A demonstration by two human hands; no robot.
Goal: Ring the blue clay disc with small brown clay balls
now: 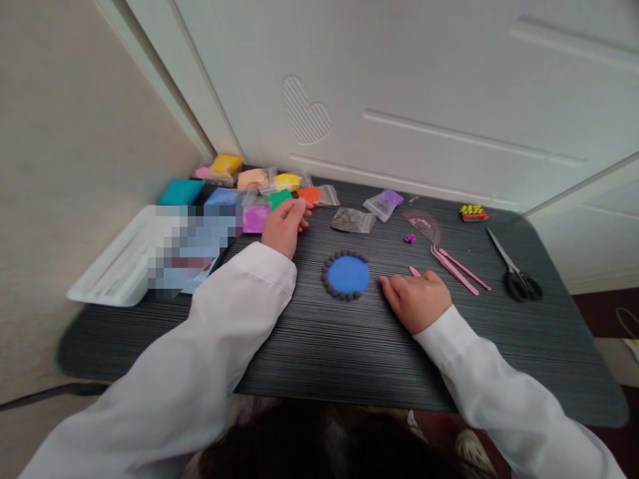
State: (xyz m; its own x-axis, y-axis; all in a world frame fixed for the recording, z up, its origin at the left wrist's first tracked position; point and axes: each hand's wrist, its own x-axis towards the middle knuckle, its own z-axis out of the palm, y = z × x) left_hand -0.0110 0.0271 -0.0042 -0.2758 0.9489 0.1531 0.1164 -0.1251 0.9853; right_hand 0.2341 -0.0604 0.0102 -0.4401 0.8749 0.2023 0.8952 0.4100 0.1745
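A blue clay disc [348,273] lies flat on the dark table, with small dark brown clay balls [327,265] along most of its edge; the right side of the rim is bare. My left hand [283,227] is over the clay packets, fingers bent together beside the green clay [279,197] and the orange clay bag [309,194]. Whatever its fingertips may hold is hidden. To the right of the disc, my right hand [418,301] rests on the table with curled fingers, apart from the disc. A pink tool tip [414,271] shows just behind it.
Bagged clay, including a brown bag [352,220] and a purple bag [385,203], lies along the back. A white tray [107,293] stands left. Rightward are a protractor [424,226], pink tweezers [453,269], scissors [516,276] and a small purple clay piece [410,238].
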